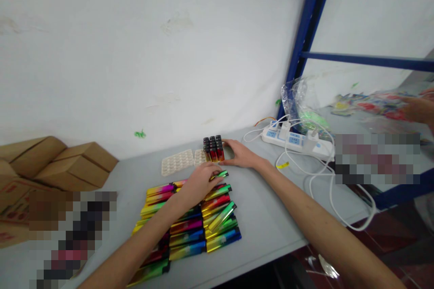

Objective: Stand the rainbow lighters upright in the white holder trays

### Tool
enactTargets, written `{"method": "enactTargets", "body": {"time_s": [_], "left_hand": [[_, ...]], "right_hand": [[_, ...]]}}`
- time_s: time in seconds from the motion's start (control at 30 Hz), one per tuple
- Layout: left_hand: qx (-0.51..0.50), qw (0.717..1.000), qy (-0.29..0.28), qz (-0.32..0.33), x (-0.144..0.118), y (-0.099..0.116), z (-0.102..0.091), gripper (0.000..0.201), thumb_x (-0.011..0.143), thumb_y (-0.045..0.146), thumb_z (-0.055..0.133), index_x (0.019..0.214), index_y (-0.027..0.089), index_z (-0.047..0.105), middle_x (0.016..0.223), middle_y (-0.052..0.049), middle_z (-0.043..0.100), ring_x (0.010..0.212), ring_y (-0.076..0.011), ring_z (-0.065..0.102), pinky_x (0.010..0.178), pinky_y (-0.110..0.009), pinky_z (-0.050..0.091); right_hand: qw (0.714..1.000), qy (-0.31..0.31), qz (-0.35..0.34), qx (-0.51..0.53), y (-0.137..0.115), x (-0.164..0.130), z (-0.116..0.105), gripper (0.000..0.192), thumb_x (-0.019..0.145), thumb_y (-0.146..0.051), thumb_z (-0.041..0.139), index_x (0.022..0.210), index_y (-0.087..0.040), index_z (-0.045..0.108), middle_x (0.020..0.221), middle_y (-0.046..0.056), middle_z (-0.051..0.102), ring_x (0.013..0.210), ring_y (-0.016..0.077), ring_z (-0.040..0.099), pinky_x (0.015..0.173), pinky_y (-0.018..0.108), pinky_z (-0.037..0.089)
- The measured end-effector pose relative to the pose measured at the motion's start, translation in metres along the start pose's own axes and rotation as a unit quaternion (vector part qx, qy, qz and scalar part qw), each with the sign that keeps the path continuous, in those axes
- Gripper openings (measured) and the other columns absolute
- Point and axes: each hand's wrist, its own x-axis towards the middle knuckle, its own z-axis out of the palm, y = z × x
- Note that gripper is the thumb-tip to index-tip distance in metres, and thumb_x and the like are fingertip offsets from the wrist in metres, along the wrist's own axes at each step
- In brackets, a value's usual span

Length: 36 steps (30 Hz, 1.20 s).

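Rainbow-foiled lighters [190, 221] lie in rows on the grey table [271, 216], just in front of a white moulded tray [178, 161]. I see my left hand [198, 184] curled palm-down over the far end of the rows, fingers closed on one green lighter [221, 174]. My right hand [240, 153] rests half open against a block of upright lighters [213, 148] standing at the tray's right end. Right of the tray sits a white power strip [296, 141]; cardboard boxes [54, 160] are stacked to its left.
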Motion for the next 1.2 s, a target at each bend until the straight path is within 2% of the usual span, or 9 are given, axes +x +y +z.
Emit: {"method": "enactTargets", "body": {"time_s": [0.13, 0.23, 0.37, 0.47, 0.53, 0.6, 0.73, 1.03, 1.2], "left_hand": [[-0.037, 0.998, 0.038, -0.021, 0.003, 0.002, -0.009, 0.017, 0.088, 0.029, 0.070, 0.100, 0.019, 0.075, 0.097, -0.008, 0.071, 0.088, -0.0237, 0.065, 0.086, -0.039, 0.052], [-0.159, 0.984, 0.079, -0.037, -0.006, 0.010, -0.016, 0.021, 0.091, 0.036, 0.066, 0.102, 0.019, 0.069, 0.094, -0.006, 0.068, 0.083, -0.0209, 0.065, 0.080, -0.037, 0.053], [-0.395, 0.915, 0.060, -0.059, -0.026, 0.021, -0.024, 0.026, 0.100, 0.044, 0.052, 0.115, 0.023, 0.048, 0.089, -0.001, 0.062, 0.065, -0.0125, 0.057, 0.061, -0.028, 0.050], [-0.460, 0.883, 0.072, -0.054, -0.038, 0.024, -0.028, 0.024, 0.101, 0.044, 0.050, 0.115, 0.025, 0.044, 0.078, 0.005, 0.052, 0.060, -0.0095, 0.046, 0.058, -0.024, 0.042], [-0.458, 0.882, 0.093, -0.062, -0.042, 0.023, -0.028, 0.024, 0.101, 0.045, 0.050, 0.110, 0.023, 0.048, 0.071, 0.006, 0.042, 0.060, -0.0097, 0.041, 0.058, -0.024, 0.037], [-0.411, 0.901, 0.116, -0.077, -0.045, 0.021, -0.029, 0.030, 0.101, 0.049, 0.048, 0.095, 0.020, 0.053, 0.068, 0.006, 0.037, 0.060, -0.0104, 0.037, 0.056, -0.025, 0.033], [-0.300, 0.934, 0.172, -0.089, -0.049, 0.019, -0.033, 0.044, 0.099, 0.052, 0.049, 0.070, 0.020, 0.041, 0.066, 0.004, 0.035, 0.062, -0.0113, 0.033, 0.056, -0.027, 0.027], [-0.206, 0.952, 0.193, -0.117, -0.058, 0.015, -0.038, 0.041, 0.097, 0.044, 0.046, 0.064, 0.021, 0.035, 0.062, 0.005, 0.031, 0.060, -0.0122, 0.031, 0.058, -0.029, 0.024], [-0.207, 0.949, 0.202, -0.125, -0.057, 0.011, -0.036, 0.037, 0.097, 0.041, 0.044, 0.066, 0.021, 0.038, 0.062, 0.005, 0.035, 0.061, -0.0126, 0.034, 0.059, -0.029, 0.026]], "right_hand": [[1.000, 0.004, -0.011, -0.001, 0.001, 0.000, 0.001, 0.076, 0.073, -0.039, 0.086, 0.138, -0.014, 0.054, 0.132, 0.018, 0.066, 0.116, 0.0324, 0.064, 0.102, 0.049, 0.048], [1.000, 0.008, -0.016, -0.004, 0.003, -0.001, 0.001, 0.075, 0.074, -0.036, 0.085, 0.139, -0.015, 0.053, 0.133, 0.017, 0.065, 0.118, 0.0326, 0.063, 0.103, 0.050, 0.048], [1.000, 0.003, -0.015, 0.005, 0.004, -0.003, 0.001, 0.076, 0.076, -0.041, 0.084, 0.141, -0.018, 0.052, 0.136, 0.016, 0.063, 0.121, 0.0322, 0.062, 0.105, 0.050, 0.048], [1.000, 0.001, -0.005, 0.008, 0.004, -0.004, 0.001, 0.079, 0.076, -0.041, 0.084, 0.143, -0.017, 0.050, 0.139, 0.017, 0.061, 0.124, 0.0329, 0.060, 0.107, 0.052, 0.046], [1.000, -0.002, 0.002, 0.003, 0.005, -0.005, 0.002, 0.080, 0.076, -0.042, 0.084, 0.144, -0.017, 0.049, 0.140, 0.017, 0.061, 0.125, 0.0336, 0.059, 0.108, 0.054, 0.046], [1.000, -0.006, 0.005, -0.001, 0.007, -0.005, 0.002, 0.081, 0.076, -0.044, 0.083, 0.145, -0.018, 0.048, 0.141, 0.017, 0.060, 0.126, 0.0338, 0.059, 0.108, 0.055, 0.046], [1.000, -0.012, 0.006, -0.004, 0.010, -0.007, 0.002, 0.081, 0.078, -0.044, 0.083, 0.146, -0.019, 0.047, 0.142, 0.016, 0.059, 0.126, 0.0331, 0.059, 0.109, 0.054, 0.046], [1.000, -0.005, 0.026, -0.015, 0.003, -0.008, 0.000, 0.081, 0.077, -0.045, 0.083, 0.145, -0.018, 0.048, 0.141, 0.017, 0.060, 0.127, 0.0349, 0.060, 0.110, 0.055, 0.046], [0.999, -0.008, 0.035, -0.021, 0.003, -0.008, 0.001, 0.083, 0.076, -0.045, 0.084, 0.145, -0.017, 0.048, 0.141, 0.018, 0.061, 0.127, 0.0349, 0.059, 0.110, 0.055, 0.046]]}}
